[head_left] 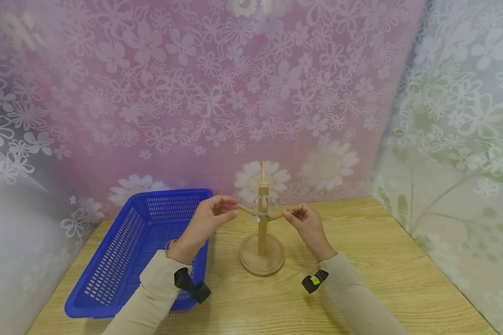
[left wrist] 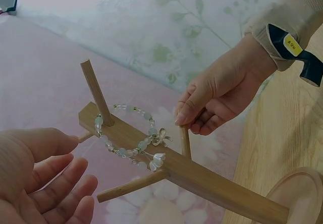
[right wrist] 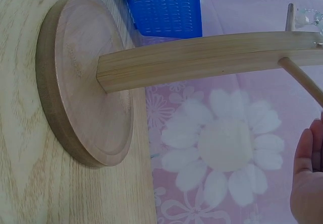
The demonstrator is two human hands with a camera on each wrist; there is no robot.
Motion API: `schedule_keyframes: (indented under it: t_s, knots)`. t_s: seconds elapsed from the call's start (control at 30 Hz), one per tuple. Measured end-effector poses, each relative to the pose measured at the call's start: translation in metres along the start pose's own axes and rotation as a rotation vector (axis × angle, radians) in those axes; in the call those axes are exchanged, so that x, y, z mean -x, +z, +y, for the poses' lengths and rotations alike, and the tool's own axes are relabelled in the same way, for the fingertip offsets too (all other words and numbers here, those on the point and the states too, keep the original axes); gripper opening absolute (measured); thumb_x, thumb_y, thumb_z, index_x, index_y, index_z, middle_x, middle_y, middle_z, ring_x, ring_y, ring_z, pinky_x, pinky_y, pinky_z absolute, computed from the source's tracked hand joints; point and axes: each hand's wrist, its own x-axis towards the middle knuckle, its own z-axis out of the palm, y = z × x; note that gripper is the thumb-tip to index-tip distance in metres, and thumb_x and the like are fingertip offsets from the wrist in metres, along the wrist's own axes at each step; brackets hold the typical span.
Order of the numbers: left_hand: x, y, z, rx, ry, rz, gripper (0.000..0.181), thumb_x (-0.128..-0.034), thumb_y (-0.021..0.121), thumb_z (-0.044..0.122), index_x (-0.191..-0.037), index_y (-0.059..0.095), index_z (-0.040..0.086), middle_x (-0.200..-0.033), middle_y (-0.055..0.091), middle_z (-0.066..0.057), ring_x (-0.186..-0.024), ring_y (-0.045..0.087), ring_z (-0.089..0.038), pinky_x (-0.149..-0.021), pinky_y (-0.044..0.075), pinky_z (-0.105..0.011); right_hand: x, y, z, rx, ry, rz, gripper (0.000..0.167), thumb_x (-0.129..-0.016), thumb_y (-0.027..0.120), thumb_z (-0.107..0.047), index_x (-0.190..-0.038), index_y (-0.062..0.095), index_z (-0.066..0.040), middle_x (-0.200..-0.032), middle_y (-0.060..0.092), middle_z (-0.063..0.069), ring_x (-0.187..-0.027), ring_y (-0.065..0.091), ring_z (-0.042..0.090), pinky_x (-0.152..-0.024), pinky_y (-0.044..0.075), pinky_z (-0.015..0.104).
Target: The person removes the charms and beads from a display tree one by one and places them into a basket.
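Note:
A wooden stand (head_left: 262,239) with a round base and several slanted pegs stands upright on the table. A bracelet (left wrist: 121,151) of pale green and clear beads hangs against its post, with a white flower charm and a bow charm. Whether it loops around the post or a peg, I cannot tell. My right hand (head_left: 310,225) pinches the right peg (left wrist: 185,143) between thumb and fingers. My left hand (left wrist: 48,178) is on the other side, fingers relaxed and spread. Its thumb tip lies at or just in front of a small peg end (left wrist: 85,137); contact is unclear.
A blue plastic basket (head_left: 121,223) with perforated walls sits left of the stand, under my left forearm. A wood-grain table (head_left: 360,270) holds both. Pink flowered sheeting (head_left: 193,116) rises behind, and pale flowered sheeting (head_left: 457,186) stands at the right.

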Motion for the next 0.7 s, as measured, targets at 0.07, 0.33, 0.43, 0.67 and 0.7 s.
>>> schedule_keyframes:
  t_s: [0.07,0.33,0.43,0.67,0.7]
  knots:
    - [0.0,0.002,0.0,0.001,0.009,0.001,0.03,-0.0864,0.066,0.005,-0.115,0.061,-0.004,-0.108,0.065,-0.017,-0.09,0.061,-0.015,-0.078,0.049,-0.027,0.0,0.0,0.0,0.001,0.0,0.0,0.019,-0.087,0.066,-0.004,-0.09,0.052,0.009,-0.09,0.062,0.01,-0.076,0.058,0.005,-0.071,0.049,0.018]
    - [-0.001,0.009,0.003,0.007,0.021,0.003,0.029,-0.0868,0.066,0.004,-0.115,0.061,-0.002,-0.11,0.064,-0.018,-0.096,0.061,-0.02,-0.082,0.049,-0.029,-0.007,-0.005,0.019,-0.01,0.017,-0.006,0.014,-0.088,0.064,-0.001,-0.091,0.053,0.006,-0.091,0.06,0.008,-0.077,0.058,0.007,-0.072,0.05,0.02]
    - [-0.001,0.011,0.003,0.01,0.003,0.004,0.029,-0.087,0.065,0.004,-0.116,0.061,0.0,-0.112,0.064,-0.017,-0.097,0.061,-0.021,-0.083,0.049,-0.029,-0.009,-0.006,0.024,-0.012,0.027,-0.006,0.014,-0.088,0.065,-0.002,-0.091,0.053,0.004,-0.092,0.06,0.007,-0.077,0.058,0.007,-0.073,0.05,0.021]
    - [-0.004,0.016,0.001,0.005,-0.029,0.026,0.03,-0.0863,0.066,0.004,-0.116,0.062,0.003,-0.112,0.065,-0.014,-0.1,0.061,-0.023,-0.085,0.05,-0.034,-0.002,-0.002,0.006,-0.006,0.007,-0.004,0.015,-0.088,0.064,-0.001,-0.09,0.052,0.008,-0.089,0.06,0.008,-0.076,0.058,0.008,-0.073,0.051,0.022]
    - [-0.004,0.017,0.001,0.004,-0.025,0.029,0.03,-0.0859,0.066,0.003,-0.115,0.062,0.003,-0.111,0.065,-0.014,-0.099,0.061,-0.024,-0.085,0.05,-0.034,-0.001,-0.001,0.004,-0.004,0.006,-0.003,0.015,-0.088,0.064,-0.001,-0.09,0.052,0.008,-0.089,0.061,0.008,-0.076,0.058,0.008,-0.073,0.051,0.023]
